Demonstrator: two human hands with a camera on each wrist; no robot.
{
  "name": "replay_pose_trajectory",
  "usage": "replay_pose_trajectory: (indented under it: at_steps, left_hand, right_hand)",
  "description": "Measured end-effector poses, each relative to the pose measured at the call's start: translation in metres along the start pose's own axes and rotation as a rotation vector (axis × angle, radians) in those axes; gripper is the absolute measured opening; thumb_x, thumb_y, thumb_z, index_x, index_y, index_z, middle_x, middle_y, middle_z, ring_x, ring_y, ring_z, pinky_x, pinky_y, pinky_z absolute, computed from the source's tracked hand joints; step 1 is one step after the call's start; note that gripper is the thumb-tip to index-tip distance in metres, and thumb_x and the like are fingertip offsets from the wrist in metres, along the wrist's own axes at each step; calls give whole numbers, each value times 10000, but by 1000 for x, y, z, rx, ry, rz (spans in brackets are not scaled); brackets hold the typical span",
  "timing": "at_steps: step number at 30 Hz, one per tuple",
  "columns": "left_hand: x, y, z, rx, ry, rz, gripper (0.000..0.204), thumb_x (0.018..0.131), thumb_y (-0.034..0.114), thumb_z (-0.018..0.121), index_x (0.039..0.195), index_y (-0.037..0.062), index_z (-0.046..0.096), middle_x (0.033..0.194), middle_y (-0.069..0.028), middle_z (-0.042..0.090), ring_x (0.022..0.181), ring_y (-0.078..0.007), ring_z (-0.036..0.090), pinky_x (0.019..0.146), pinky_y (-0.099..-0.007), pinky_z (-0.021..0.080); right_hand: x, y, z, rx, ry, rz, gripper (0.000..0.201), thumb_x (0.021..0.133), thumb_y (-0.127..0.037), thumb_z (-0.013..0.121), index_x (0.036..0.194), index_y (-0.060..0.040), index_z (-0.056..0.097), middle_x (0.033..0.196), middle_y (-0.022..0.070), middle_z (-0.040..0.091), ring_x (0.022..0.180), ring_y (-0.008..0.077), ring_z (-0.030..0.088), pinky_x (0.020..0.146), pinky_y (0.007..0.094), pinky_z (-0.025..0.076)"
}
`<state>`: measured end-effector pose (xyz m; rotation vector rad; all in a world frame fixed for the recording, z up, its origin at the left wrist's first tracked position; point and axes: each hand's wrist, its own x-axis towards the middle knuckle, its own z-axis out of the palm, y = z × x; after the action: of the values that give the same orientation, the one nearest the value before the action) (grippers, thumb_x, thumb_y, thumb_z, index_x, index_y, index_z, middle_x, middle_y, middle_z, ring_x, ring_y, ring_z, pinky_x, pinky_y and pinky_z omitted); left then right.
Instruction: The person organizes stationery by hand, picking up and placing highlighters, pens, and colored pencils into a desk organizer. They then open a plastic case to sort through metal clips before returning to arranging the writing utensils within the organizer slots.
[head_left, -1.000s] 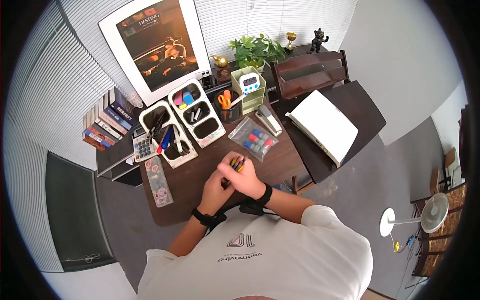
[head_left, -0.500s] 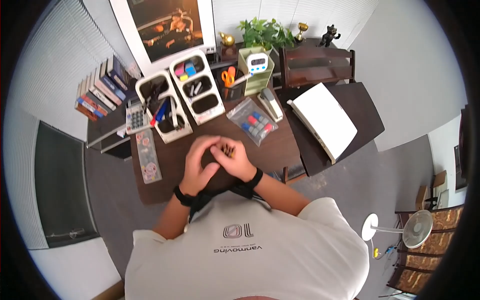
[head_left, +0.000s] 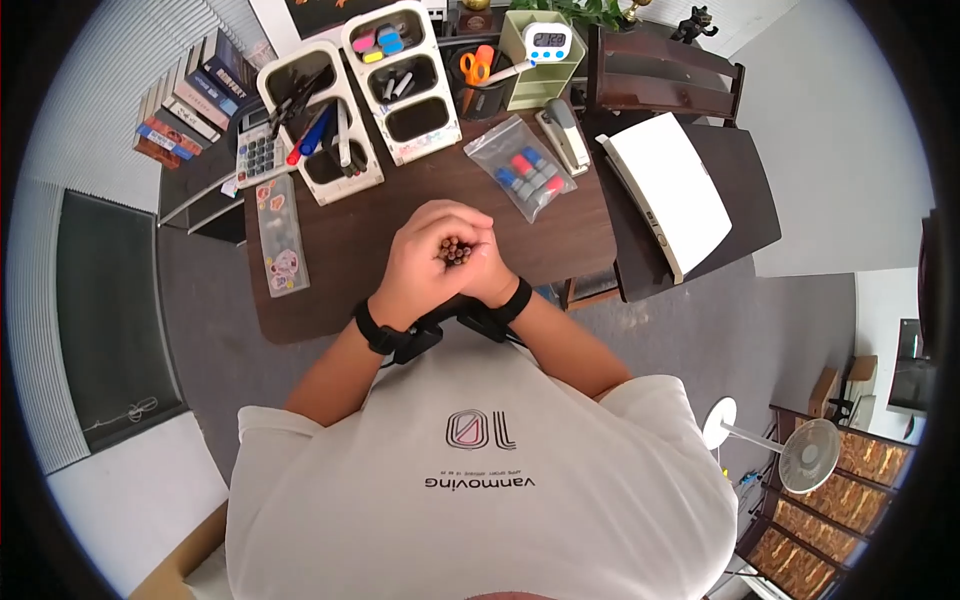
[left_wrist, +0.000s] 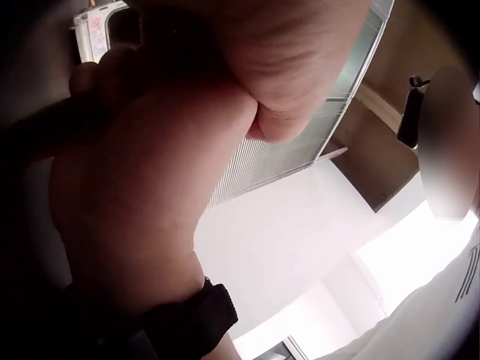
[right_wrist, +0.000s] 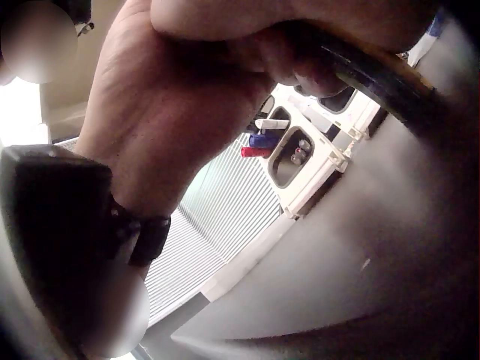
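Observation:
Both hands meet over the near middle of the dark desk [head_left: 340, 260] in the head view. Between them stands a bundle of several coloured pencils [head_left: 455, 250], their ends pointing up at the camera. My left hand [head_left: 425, 250] wraps the bundle from the left and my right hand [head_left: 485, 262] from the right, fingers curled round it. In the right wrist view the dark pencil bundle [right_wrist: 375, 75] runs under curled fingers. The left wrist view is mostly filled by a hand and a black wrist strap [left_wrist: 187, 315]; the pencils are hidden there.
Two white desk organizers [head_left: 310, 120] [head_left: 400, 60] with pens stand at the back. A clear bag of markers [head_left: 525, 175] and a stapler [head_left: 565, 135] lie right of them. A calculator [head_left: 255, 155] and sticker bag [head_left: 280, 235] lie left. A white box [head_left: 665, 195] sits on the side table.
The hands have drawn back toward the body and closed together round the pencils, which now stand on end. The head camera has tipped further down.

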<state>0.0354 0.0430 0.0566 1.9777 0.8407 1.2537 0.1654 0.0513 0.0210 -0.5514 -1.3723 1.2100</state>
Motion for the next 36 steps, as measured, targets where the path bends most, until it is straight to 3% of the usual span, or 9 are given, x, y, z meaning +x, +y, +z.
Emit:
replay_pose_trajectory:
  at_steps: [3,4,9,14,18,22,24,26,36]
  left_hand:
    - [-3,12,-12,-41,78,64,556,925,341,767,1328,-5,604,1393,-174,616,1303,-302,584,1083,-423,456]
    - [-21,0,-16,-120,74,-49,745,1007,493,624,1507,-22,423,1495,-193,524,1385,-295,509,1134,-443,411]
    - [-65,-19,-29,-253,482,-440,448,1135,286,333,1422,-21,487,1248,-146,631,1031,-189,651,973,-348,515]
    - [-72,-21,-32,-282,472,-457,363,1125,227,376,1313,-12,574,1056,-100,669,917,-156,639,880,-311,524]
    - [-75,-20,-28,-272,410,-444,210,1067,111,528,1123,-22,681,920,-71,684,803,-111,618,757,-256,518]
    - [-75,-3,-18,-357,230,-578,118,1010,81,629,1056,0,701,862,-41,685,740,-76,608,678,-225,502]
    - [-63,18,-13,-230,-185,-451,127,950,45,703,1073,14,700,928,-31,691,774,-72,638,680,-217,498]
    - [-43,44,-4,-285,-337,-416,211,862,46,807,1047,35,707,876,-20,702,733,-69,639,621,-217,487]
    - [-20,69,20,-383,-246,-464,108,954,47,715,993,-4,628,848,-29,669,696,-63,610,618,-228,489]
  right_hand:
    - [-4,-5,-13,-218,-16,102,104,863,-82,728,910,-3,680,762,9,660,732,101,653,667,272,527]
    - [-2,-5,-12,-188,74,98,118,908,-63,703,816,-6,656,629,-28,589,598,52,558,565,245,454]
    - [-17,-23,-36,-313,133,131,199,946,-38,666,762,10,608,600,-24,528,560,27,446,512,246,357]
    - [-55,-37,-41,-280,185,176,203,953,-57,644,762,-21,585,578,-27,482,524,52,415,502,264,332]
    - [-69,-64,-54,794,517,454,349,1019,-258,526,708,-148,411,543,-59,312,470,88,329,506,286,324]
    - [-63,-69,-62,1470,606,340,382,1032,-279,533,690,-170,404,542,-68,337,486,67,346,537,258,355]
    - [-56,-66,-60,1583,544,331,375,1030,-270,548,694,-164,417,558,-63,376,516,71,380,551,247,368]
    - [-48,-67,-54,1664,488,343,370,1027,-262,553,697,-158,421,566,-57,388,527,76,391,558,253,379]
    - [-28,-68,-35,1925,313,437,307,1006,-245,578,741,-125,479,609,-36,443,578,87,470,610,251,472]
